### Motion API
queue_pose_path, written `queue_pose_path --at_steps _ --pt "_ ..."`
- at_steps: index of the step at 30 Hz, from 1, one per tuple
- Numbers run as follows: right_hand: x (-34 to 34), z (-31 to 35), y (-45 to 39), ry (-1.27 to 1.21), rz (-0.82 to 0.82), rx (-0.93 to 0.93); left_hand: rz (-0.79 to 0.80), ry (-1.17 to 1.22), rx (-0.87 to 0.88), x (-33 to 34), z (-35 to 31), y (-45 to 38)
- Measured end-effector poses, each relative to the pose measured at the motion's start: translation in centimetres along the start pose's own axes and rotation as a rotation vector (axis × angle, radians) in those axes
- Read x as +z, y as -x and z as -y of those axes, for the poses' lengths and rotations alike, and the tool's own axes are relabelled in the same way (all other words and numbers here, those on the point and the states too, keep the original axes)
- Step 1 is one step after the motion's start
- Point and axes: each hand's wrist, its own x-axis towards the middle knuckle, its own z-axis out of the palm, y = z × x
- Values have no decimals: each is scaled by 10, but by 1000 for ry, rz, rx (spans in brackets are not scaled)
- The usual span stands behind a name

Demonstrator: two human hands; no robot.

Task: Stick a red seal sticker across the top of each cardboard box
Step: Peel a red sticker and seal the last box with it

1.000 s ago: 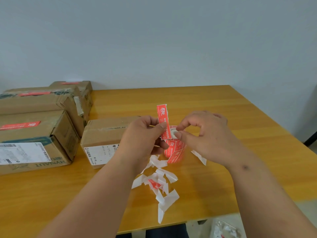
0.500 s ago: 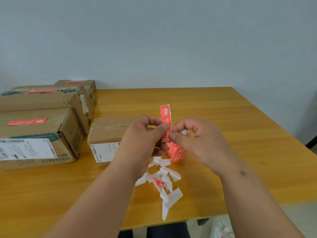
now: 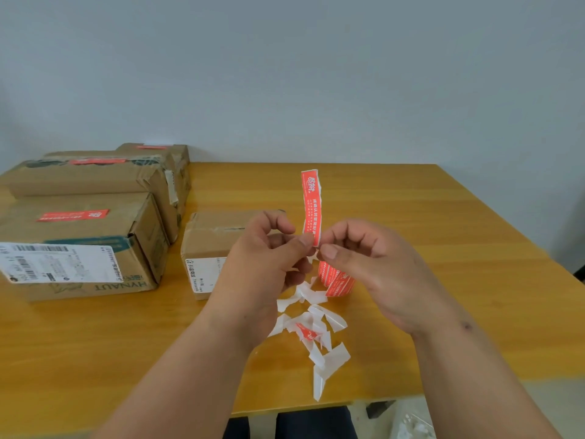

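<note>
A red seal sticker [image 3: 311,204] stands upright above the table, pinched at its lower end by my left hand [image 3: 269,258] and my right hand [image 3: 364,261]. Their fingertips meet at the strip's bottom edge. Behind my left hand sits a small cardboard box [image 3: 209,239] with a white label on its front and no red sticker visible on top. A roll of red stickers [image 3: 337,280] stands on the table under my right hand. At the left, a large box [image 3: 79,245] and two boxes behind it [image 3: 95,179] [image 3: 177,153] each carry a red sticker on top.
A pile of white backing-paper scraps [image 3: 316,334] lies on the wooden table [image 3: 427,280] near its front edge. The grey wall stands behind the table. The table's right edge runs diagonally at the far right.
The sticker has come away from the roll and rises higher. My right hand has moved in from the roll, so its fingertips meet my left hand's at the strip's lower end.
</note>
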Motion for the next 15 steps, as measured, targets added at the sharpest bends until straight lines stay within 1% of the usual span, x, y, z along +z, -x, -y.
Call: queue_pose_path --at_steps 6,15 --pt "4 1 -1 30 -39 -24 64 -13 26 -6 0 2" --pt "11 3 -3 55 -58 -35 70 -62 79 -13 2 2"
